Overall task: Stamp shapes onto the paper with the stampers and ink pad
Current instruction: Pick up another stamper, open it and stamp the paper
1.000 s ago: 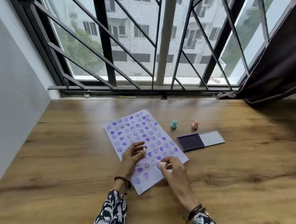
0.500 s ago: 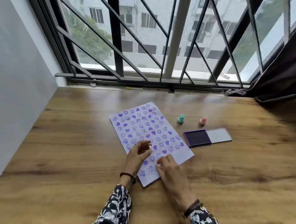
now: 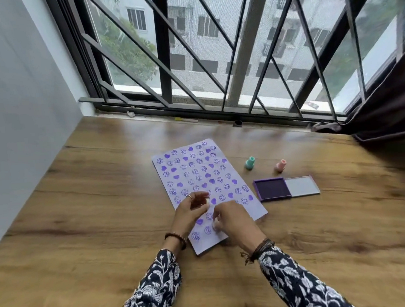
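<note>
the paper lies flat on the wooden table, covered in purple hearts and smiley faces. over its near end, the right hand pinches a small pale stamper and presses it down onto the paper. the left hand hovers just left of it with curled fingers around something small and pale; what it is cannot be told. right of the paper sit the open ink pad, a teal stamper and a pink stamper.
</note>
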`<state>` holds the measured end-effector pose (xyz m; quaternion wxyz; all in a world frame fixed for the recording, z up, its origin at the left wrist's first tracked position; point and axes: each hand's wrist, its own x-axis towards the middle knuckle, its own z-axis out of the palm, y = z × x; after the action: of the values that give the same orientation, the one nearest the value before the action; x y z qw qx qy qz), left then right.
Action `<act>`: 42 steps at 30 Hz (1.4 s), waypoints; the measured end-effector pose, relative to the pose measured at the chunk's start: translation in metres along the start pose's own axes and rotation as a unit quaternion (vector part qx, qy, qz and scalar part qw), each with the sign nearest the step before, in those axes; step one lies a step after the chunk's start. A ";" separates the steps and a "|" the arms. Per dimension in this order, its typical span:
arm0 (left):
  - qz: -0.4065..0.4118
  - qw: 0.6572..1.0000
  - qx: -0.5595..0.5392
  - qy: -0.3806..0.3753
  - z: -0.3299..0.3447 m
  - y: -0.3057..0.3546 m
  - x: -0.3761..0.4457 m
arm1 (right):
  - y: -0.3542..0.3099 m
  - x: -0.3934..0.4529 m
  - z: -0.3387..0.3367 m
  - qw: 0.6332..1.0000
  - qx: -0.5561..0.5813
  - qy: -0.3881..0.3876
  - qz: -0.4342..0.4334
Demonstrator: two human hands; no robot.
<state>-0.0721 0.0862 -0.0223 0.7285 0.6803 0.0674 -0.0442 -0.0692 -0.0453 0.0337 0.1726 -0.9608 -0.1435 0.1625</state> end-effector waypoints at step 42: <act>-0.054 0.986 -0.134 -0.084 0.083 0.044 0.061 | 0.101 0.011 -0.078 0.889 0.414 0.169 0.099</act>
<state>-0.0017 0.0082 0.0173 0.8128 0.5656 0.0480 -0.1313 -0.0083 -0.1547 0.0619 0.5589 -0.8247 0.0642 0.0588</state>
